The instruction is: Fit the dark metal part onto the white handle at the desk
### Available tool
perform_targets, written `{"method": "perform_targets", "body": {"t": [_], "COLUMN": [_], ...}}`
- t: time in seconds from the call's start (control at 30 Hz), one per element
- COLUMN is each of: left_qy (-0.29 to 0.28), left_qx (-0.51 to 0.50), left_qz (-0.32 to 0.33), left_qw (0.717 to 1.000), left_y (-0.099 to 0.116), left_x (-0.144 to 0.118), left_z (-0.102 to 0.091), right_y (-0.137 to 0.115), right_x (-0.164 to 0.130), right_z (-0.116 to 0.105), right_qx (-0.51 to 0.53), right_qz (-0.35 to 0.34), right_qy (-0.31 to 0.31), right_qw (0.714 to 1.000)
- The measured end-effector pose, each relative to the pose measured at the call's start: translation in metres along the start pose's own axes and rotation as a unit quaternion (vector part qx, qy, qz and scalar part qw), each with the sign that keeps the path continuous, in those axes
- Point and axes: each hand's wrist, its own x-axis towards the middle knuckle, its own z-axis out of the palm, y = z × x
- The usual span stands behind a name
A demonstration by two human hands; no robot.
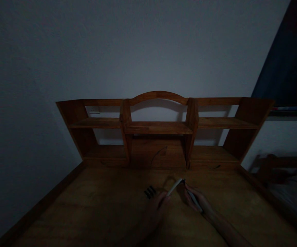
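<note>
My left hand [161,200] is closed around a slim white pen-like stick [174,187] that slants up to the right. At its upper end is a small black piece [183,181], close to the fingertips of my right hand; whether those fingers touch it is too dark to tell. My right hand [195,198] is closed on a second light-coloured pen-like stick [195,199], which lies along the palm with a dark lower end. Left of the hands, short black cap-like pieces [150,192] lie side by side on the wooden desk [107,202].
A wooden shelf unit [159,127] with several compartments stands along the desk's back edge, against a pale wall [148,48]. Raised wooden edges run down both sides of the desk. A dark window or panel [287,68] is at the upper right. The room is dim.
</note>
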Motion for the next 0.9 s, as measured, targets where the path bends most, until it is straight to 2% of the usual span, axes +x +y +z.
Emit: {"method": "perform_targets", "body": {"t": [0.43,0.57,0.9], "left_qy": [-0.027,-0.026,-0.011], "left_qx": [0.007,0.015,0.027], "left_qz": [0.000,0.007,0.028], "left_qw": [1.000,1.000,0.999], "left_y": [0.013,0.013,0.009], "left_x": [-0.001,-0.002,-0.003], "left_z": [-0.007,-0.007,-0.003], "right_y": [-0.002,-0.005,-0.009], "right_x": [-0.002,-0.006,-0.007], "right_z": [0.001,0.002,0.007], "right_qx": [0.041,0.034,0.003], "right_qz": [0.014,0.024,-0.006], "right_qy": [-0.002,0.001,-0.013], "right_qw": [0.999,0.999,1.000]}}
